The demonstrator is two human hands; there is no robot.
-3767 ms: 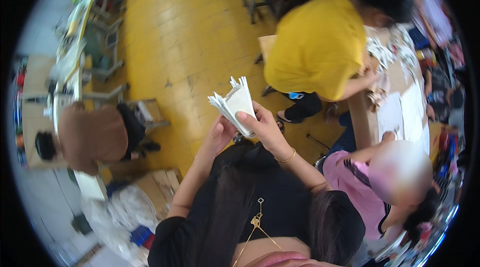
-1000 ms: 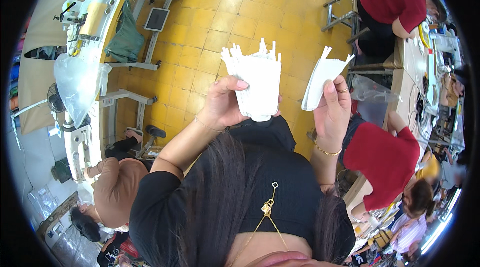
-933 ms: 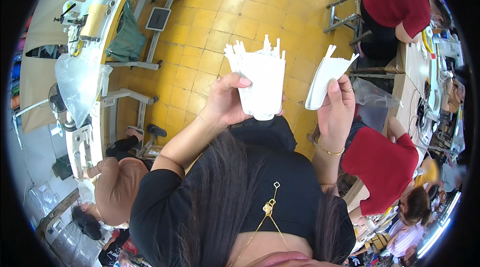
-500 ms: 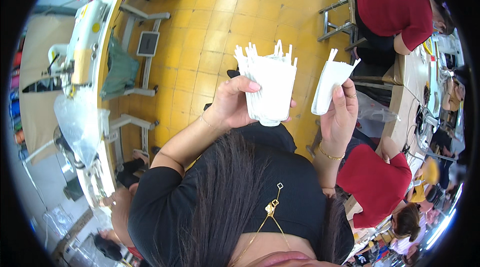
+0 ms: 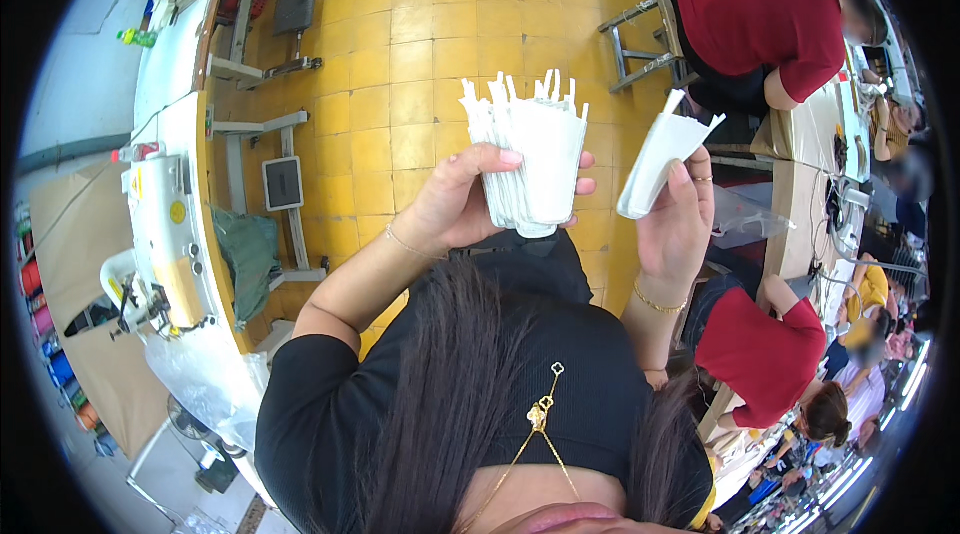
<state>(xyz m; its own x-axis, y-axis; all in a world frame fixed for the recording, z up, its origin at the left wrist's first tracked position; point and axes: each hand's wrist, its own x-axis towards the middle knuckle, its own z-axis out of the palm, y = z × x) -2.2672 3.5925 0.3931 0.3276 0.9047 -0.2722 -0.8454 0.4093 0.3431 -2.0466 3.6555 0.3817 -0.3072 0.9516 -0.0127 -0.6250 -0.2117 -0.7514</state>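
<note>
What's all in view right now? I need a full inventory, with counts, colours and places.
Thick stack: one, white, in the left hand
Thin bundle: one, white, in the right hand
Near sewing machine: one, mostly white, left
Hanging cloth: one, green, left
Clear plastic bags: two, colourless, left and right
Spools: several, mixed colours, far left
Floor: one, yellow tile, centre
Stool: one, grey-brown, upper right
Co-workers in red tops: two, right
Far-right clutter: too small to count
Bracelet: one, gold, right wrist
Hands: two, bare, centre
</note>
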